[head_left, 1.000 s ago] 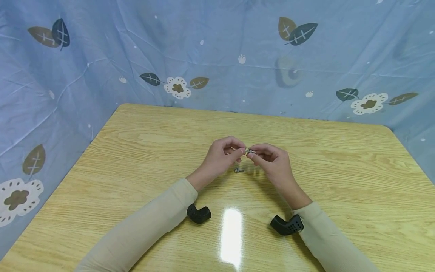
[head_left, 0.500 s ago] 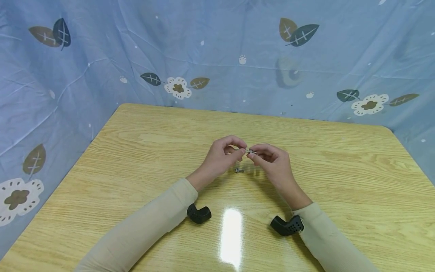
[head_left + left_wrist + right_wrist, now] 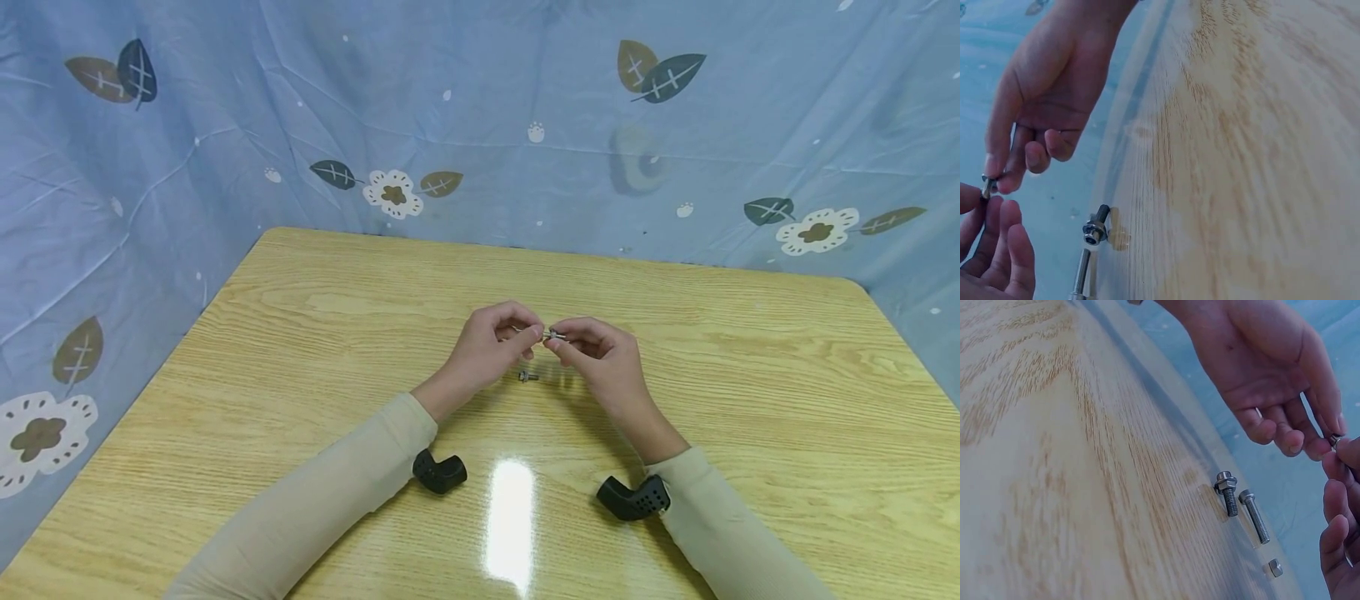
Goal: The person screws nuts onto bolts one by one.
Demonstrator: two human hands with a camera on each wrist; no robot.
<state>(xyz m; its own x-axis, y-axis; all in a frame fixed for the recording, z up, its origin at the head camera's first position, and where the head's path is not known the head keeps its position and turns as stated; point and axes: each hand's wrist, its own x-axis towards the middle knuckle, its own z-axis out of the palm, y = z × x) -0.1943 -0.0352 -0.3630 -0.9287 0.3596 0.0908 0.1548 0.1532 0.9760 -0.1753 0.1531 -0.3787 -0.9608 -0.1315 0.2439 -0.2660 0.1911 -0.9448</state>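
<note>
In the head view, my left hand (image 3: 491, 342) pinches one end of a thin metal bolt (image 3: 547, 334) between thumb and fingertips. My right hand (image 3: 603, 358) pinches a small nut (image 3: 553, 334) on that bolt. Both hands are raised over the table, fingertips almost meeting. Fingers largely cover the held parts in both wrist views. Below, on the tabletop, lies a short bolt with a nut near its head (image 3: 1227, 492). Beside it are a longer socket-head bolt (image 3: 1255, 515) and a loose nut (image 3: 1275, 568), seen in the right wrist view.
The wood-grain table (image 3: 337, 333) has its far edge close to a blue patterned curtain (image 3: 480, 108). Black wrist devices (image 3: 439, 472) sit at both sleeve cuffs. A bright light reflection shows on the near tabletop.
My left fingers shift slightly around the bolt's end, lifting a little and then settling back. The right hand and the parts on the table stay in place.
</note>
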